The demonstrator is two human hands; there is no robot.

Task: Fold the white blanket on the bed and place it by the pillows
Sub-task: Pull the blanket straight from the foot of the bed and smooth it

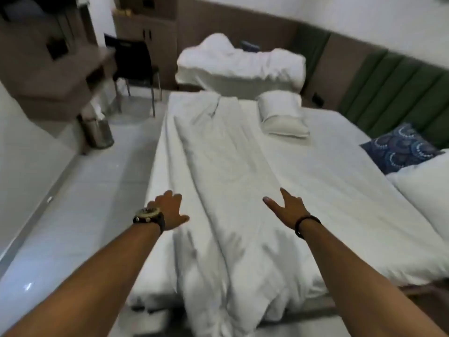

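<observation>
The white blanket (226, 181) is lying as a long, rumpled strip down the bed (340, 181), running from beyond the hands back toward the person and spilling over the near edge between the forearms. It looks soft, bulky and light, likely to sag and slip out of line, so taking it by the two edges of the strip seems the surest hold. The left hand (167, 209) is reaching palm down over the blanket's left edge, fingers spread, gripping nothing. The right hand (286, 206) is hovering open at the right edge, thumb splayed, also empty. A white pillow (281, 115) is sitting far ahead of the right hand, a blue patterned pillow (401, 147) well to its right.
</observation>
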